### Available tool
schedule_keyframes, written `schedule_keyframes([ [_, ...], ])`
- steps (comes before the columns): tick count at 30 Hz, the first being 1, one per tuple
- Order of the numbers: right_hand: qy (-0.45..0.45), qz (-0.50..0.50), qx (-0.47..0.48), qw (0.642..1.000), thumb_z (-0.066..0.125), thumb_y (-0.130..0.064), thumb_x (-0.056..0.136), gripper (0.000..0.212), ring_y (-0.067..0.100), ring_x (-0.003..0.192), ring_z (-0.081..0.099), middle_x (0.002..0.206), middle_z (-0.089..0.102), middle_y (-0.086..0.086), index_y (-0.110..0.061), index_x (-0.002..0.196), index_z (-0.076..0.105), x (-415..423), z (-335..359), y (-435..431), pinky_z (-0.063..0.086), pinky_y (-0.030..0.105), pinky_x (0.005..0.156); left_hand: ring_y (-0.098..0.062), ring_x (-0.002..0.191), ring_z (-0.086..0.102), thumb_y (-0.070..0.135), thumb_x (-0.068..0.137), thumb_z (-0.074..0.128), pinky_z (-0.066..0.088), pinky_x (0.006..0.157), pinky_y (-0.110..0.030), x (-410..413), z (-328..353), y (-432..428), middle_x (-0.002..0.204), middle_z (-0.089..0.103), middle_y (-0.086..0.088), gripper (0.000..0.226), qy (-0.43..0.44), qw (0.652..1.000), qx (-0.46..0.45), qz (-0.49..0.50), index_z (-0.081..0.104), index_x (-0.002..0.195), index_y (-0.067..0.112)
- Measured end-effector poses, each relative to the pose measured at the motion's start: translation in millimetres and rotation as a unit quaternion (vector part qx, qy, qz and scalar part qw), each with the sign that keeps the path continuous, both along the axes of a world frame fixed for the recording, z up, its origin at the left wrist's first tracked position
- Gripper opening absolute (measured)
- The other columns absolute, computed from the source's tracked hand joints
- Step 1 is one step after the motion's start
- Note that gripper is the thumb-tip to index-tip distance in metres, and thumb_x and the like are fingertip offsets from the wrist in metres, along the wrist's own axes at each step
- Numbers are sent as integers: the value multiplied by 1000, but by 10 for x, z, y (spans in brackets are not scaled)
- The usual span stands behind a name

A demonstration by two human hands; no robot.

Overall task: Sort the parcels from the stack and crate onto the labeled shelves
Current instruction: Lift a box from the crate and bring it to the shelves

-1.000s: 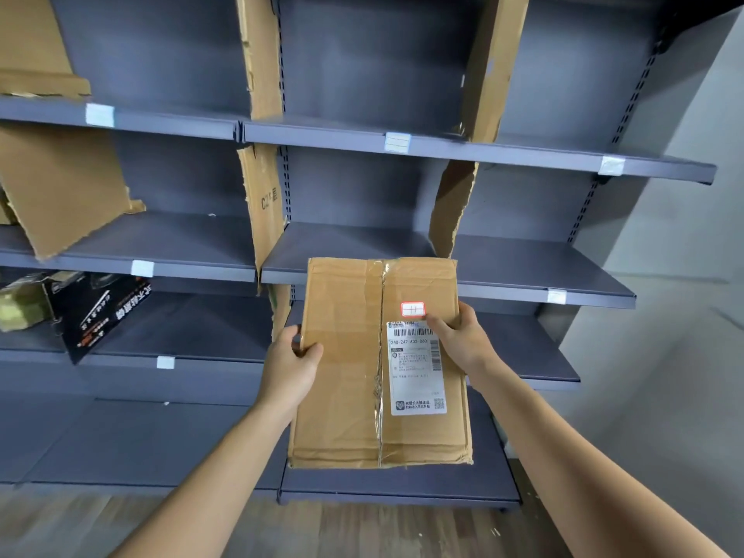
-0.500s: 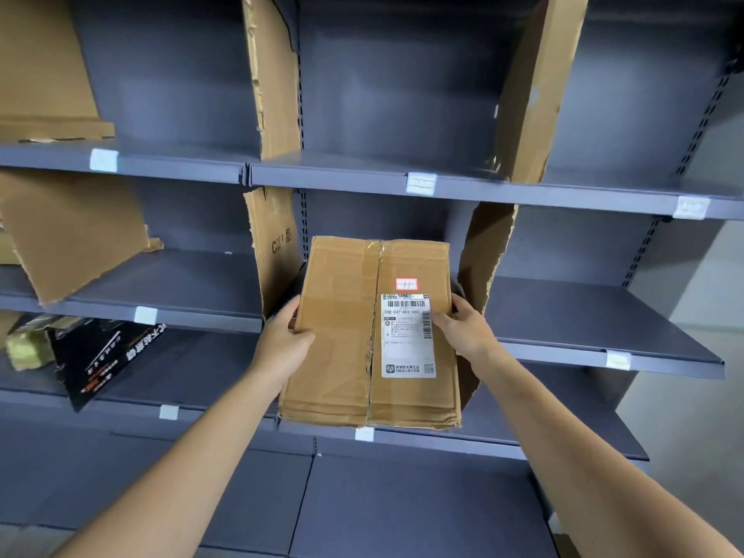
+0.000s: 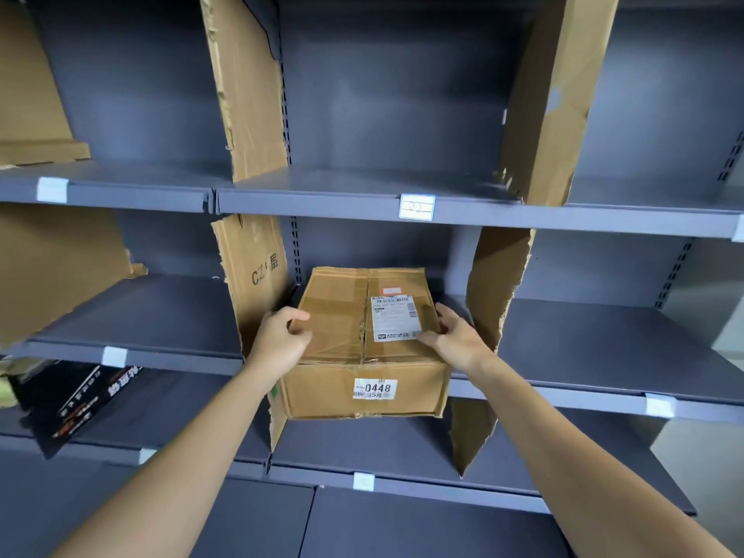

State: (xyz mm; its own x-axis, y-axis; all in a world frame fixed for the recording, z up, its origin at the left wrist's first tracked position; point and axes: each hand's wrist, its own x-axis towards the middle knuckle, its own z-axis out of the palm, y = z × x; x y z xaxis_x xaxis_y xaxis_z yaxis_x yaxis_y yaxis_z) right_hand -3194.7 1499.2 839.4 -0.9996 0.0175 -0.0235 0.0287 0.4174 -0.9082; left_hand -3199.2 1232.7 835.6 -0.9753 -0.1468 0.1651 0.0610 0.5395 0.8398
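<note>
The parcel (image 3: 354, 348) was seen in the middle bay of the shelf (image 3: 563, 392), with its near end out past the rim. Whether its base was fully borne there could not be told. It was gripped on both sides. The left hand (image 3: 280, 340) was wrapped over the left top edge, its fingers (image 3: 298, 316) curled onto the lid. The right hand (image 3: 455, 340) was clamped on the right top edge, thumb laid by the shipping label (image 3: 394, 318).

If it were let go too soon, the overhanging end would probably tip it off the rim. Just outside the left fingers stood a torn cardboard divider (image 3: 253, 283), and another (image 3: 499, 283) just outside the right fingers (image 3: 443, 316). Knuckles could be caught, or a divider shoved askew, if the parcel were pushed in crooked. This bay's tag was hidden behind the parcel, so the match could not be checked.

The long axis was judged to run away from the fingers into the bay, along the taped seam. The short face bearing the 0448 sticker (image 3: 375, 389) was turned toward the person, and the labelled face upward.
</note>
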Motion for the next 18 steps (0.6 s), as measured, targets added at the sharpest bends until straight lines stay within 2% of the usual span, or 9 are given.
schedule_keyframes([
  [2, 8, 49, -11, 999, 69, -34, 89, 60, 13, 123, 47, 138, 49, -7, -30, 142, 39, -9, 34, -38, 37, 33, 110, -19, 96, 56, 18, 94, 56, 41, 74, -24, -98, -21, 9, 118, 49, -2, 13, 62, 995, -60, 49, 63, 105, 19],
  [4, 4, 116, 54, 992, 74, -44, 83, 59, 8, 136, 32, 151, 30, -13, -42, 133, 43, -40, 24, -21, 29, 36, 116, -23, 96, 56, 28, 96, 52, 44, 79, -32, -183, -47, -36, 107, 51, 1, 16, 123, 985, -100, 66, 63, 95, 16],
  [6, -3, 163, 149, 975, 79, -49, 75, 70, 6, 142, 18, 155, 5, -19, -42, 135, 42, -94, 0, 19, 22, 33, 119, -16, 102, 55, 50, 92, 49, 42, 86, -34, -233, -66, -124, 104, 56, 10, 37, 155, 977, -140, -28, 67, 93, 17],
  [7, 7, 164, 185, 969, 81, -48, 73, 75, 8, 144, 16, 156, 2, -18, -39, 137, 42, -127, -4, 27, 21, 31, 119, -9, 107, 53, 66, 85, 45, 39, 91, -33, -241, -60, -171, 108, 57, 16, 52, 159, 965, -184, -93, 70, 96, 22],
  [9, 36, 131, 231, 963, 82, -46, 71, 76, 11, 143, 19, 155, 10, -11, -34, 137, 46, -191, 14, 15, 22, 29, 118, 1, 118, 42, 93, 64, 35, 32, 102, -28, -285, -61, -282, 122, 51, 25, 87, 139, 938, -254, -189, 69, 114, 31],
  [10, 42, 112, 246, 962, 82, -47, 71, 75, 12, 142, 21, 153, 16, -9, -33, 137, 48, -228, 21, -3, 23, 29, 118, 3, 123, 37, 99, 57, 31, 28, 106, -26, -330, -56, -326, 129, 46, 26, 99, 117, 930, -278, -212, 64, 124, 33],
  [12, 52, 74, 279, 956, 79, -54, 71, 76, 16, 141, 25, 150, 23, -8, -35, 138, 49, -314, 18, -61, 27, 33, 118, -3, 132, 30, 95, 63, 36, 24, 109, -27, -437, -43, -360, 139, 42, 20, 96, 111, 909, -346, -202, 55, 135, 35],
  [15, 68, 21, 341, 937, 73, -61, 74, 79, 23, 137, 33, 148, 29, -5, -35, 143, 44, -441, -6, -195, 35, 40, 114, -16, 129, 31, 59, 91, 52, 27, 102, -33, -561, -2, -227, 136, 44, 10, 54, 141, 884, -427, -127, 53, 138, 33],
  [18, 85, -29, 366, 926, 71, -51, 82, 69, 25, 128, 45, 145, 38, 0, -31, 142, 42, -510, 16, -290, 45, 40, 104, -21, 125, 37, 31, 98, 52, 31, 100, -34, -670, 14, -105, 136, 46, 5, 44, 135, 879, -441, -121, 47, 142, 29],
])
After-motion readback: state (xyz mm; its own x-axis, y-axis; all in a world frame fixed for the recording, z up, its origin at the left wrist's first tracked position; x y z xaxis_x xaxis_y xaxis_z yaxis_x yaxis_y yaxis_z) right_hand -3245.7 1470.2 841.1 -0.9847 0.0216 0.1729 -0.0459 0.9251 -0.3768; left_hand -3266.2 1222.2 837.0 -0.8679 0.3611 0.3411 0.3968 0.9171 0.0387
